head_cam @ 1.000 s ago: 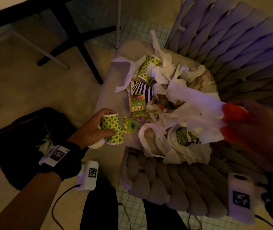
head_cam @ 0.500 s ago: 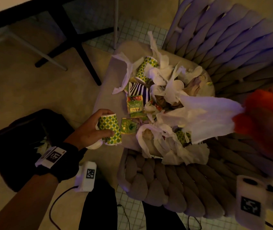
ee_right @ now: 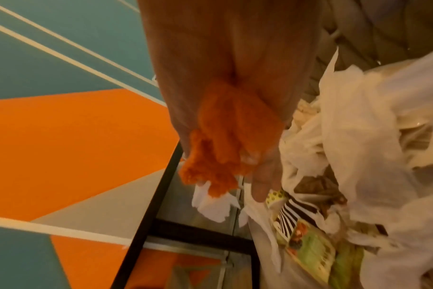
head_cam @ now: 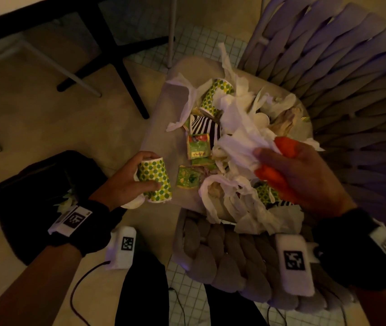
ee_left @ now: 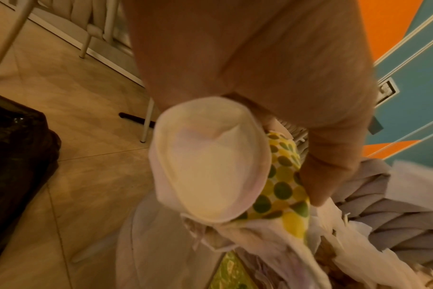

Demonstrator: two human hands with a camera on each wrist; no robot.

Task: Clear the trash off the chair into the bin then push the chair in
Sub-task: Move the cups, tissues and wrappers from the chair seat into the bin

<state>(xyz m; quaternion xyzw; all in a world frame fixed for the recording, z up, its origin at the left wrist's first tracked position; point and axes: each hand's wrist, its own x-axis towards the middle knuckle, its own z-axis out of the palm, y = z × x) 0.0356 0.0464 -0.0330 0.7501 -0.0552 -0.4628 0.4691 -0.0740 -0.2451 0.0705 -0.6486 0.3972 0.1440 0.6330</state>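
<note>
Trash pile (head_cam: 239, 147) sits on the chair seat (head_cam: 161, 128): white tissue, polka-dot paper cups, a zebra-striped cup (head_cam: 204, 128), green sachets (head_cam: 197, 147), mostly heaped toward the backrest. Your left hand (head_cam: 126, 182) has fingers and thumb curled round one green-dotted cup (head_cam: 155, 180) at the seat's front edge, its base toward the wrist cam. Your right hand (head_cam: 297, 175) is down on the heap, fingers curled, pinching white tissue (head_cam: 246, 147) plus an orange scrap (head_cam: 286, 147). Step in hand looks like gathering, first loads, most of the pile not yet cleared. Black bin bag (head_cam: 29, 189) is on the floor to your left, near the chair. Next: swing both loads left over the bag and release; tissue trails, so bunch it tight or strands will likely snag and drag sachets off the seat. Chair push comes last.
</note>
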